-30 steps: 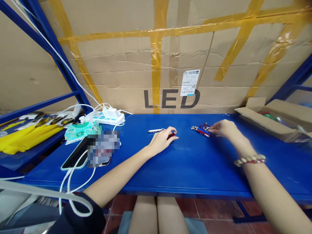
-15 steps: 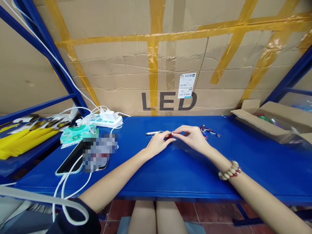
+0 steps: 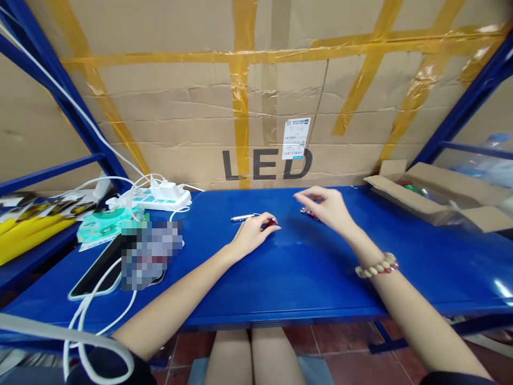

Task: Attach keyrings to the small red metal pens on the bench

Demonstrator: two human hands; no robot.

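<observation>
Over the middle of the blue table, my left hand (image 3: 255, 233) is closed around a small red object (image 3: 270, 223). Its exact kind is hidden by the fingers. Just beyond that hand lies a slim silver pen-like stick (image 3: 241, 218) with a thin cord at its end. My right hand (image 3: 326, 211) is raised to the right, thumb and forefinger pinched together; anything between the tips is too small to make out. Partly behind the right hand, small shiny red and blue metal pieces (image 3: 309, 214) lie on the table.
At the left are a white power strip (image 3: 178, 201) with cables, a phone (image 3: 100, 267), a blurred-out item (image 3: 152, 256) and yellow packages (image 3: 36, 232). An open cardboard box (image 3: 425, 203) sits at the right. A large taped carton (image 3: 180, 123) stands behind the blue table (image 3: 280, 289).
My right hand has come away from the red object and moved up and right, over the small metal pieces. My left hand still holds the red object. The view has shifted slightly.
</observation>
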